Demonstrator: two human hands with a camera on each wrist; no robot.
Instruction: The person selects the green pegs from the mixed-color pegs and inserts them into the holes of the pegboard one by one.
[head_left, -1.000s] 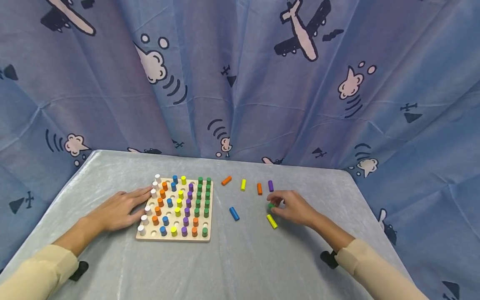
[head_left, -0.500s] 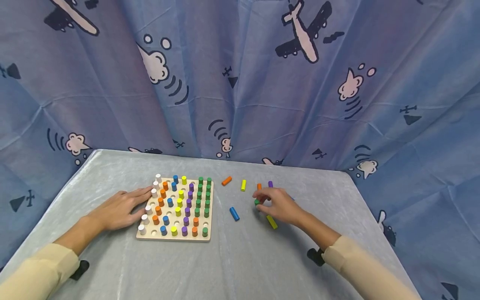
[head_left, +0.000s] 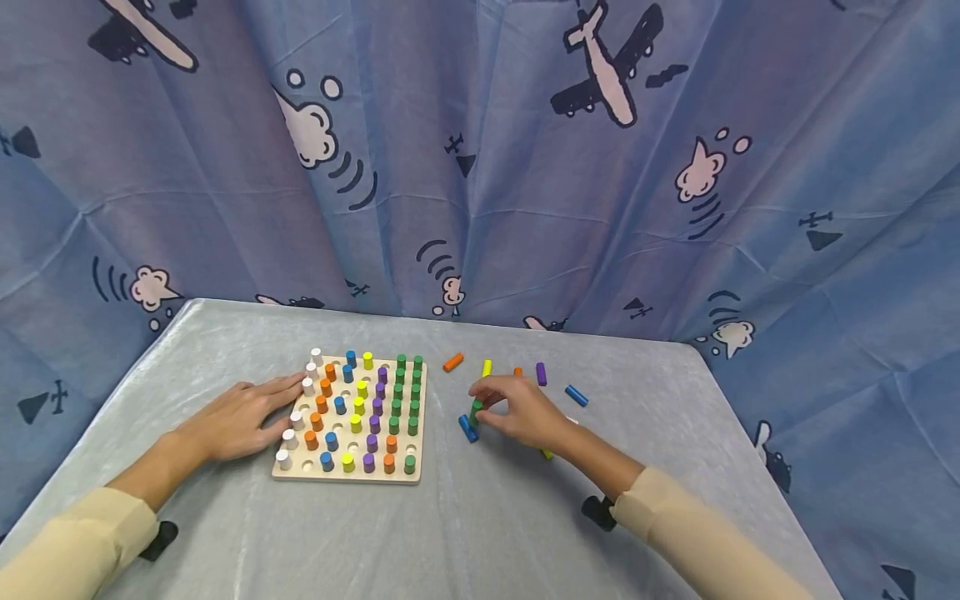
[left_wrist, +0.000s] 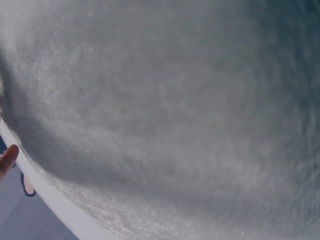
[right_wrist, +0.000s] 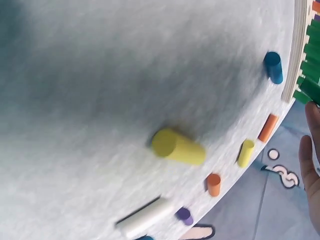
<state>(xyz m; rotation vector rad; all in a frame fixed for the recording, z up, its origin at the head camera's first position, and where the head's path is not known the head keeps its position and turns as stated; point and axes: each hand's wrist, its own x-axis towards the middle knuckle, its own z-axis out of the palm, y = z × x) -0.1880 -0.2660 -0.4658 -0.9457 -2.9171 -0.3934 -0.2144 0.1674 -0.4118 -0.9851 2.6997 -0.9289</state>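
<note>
A wooden pegboard lies on the left part of the table with rows of white, orange, blue, yellow, purple and green pegs standing in it, among some bare holes. My left hand rests at its left edge with fingers extended, fingertips right by the white pegs; only one fingertip shows in the left wrist view. To the right of the board, my right hand pinches a green peg between thumb and fingers, close over a blue peg lying on the cloth.
Loose pegs lie behind and around the right hand: orange, purple and blue. Yellow and white pegs show in the right wrist view. A grey cloth covers the table; a patterned curtain hangs behind.
My right hand has moved left toward the board with the green peg, uncovering a blue peg and part of a white one. My left hand stays at the board's edge.
</note>
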